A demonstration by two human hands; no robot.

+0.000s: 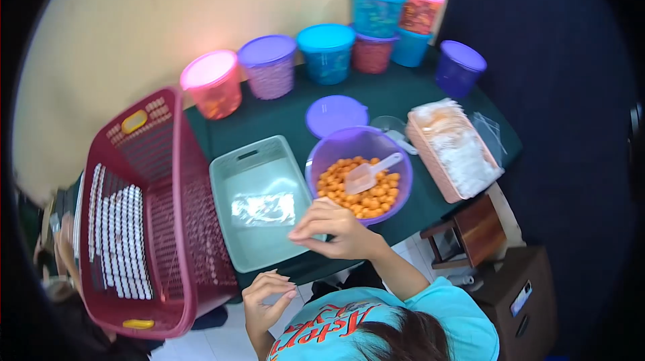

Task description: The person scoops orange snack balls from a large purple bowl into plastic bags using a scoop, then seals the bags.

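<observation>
My right hand (336,230) is over the right edge of the pale green tray (230,243), its thumb and fingertips drawn together; whether anything is between them is too small to tell. A clear plastic packet (263,210) lies in the tray. Below the tray's front edge is my left hand (267,297), fingers bent and thumb apart, with nothing in it. Just beyond my right hand stands a purple tub (321,152) of round orange snacks (369,206), with a pink scoop (363,178) resting on them.
A large maroon basket (185,226) stands left. Lidded tubs (327,55) line the back; a purple lid (336,115) lies before them. A pink basket (430,152) of plastic bags is right, above a wooden stool (478,226). Another person's arm (66,247) shows far left.
</observation>
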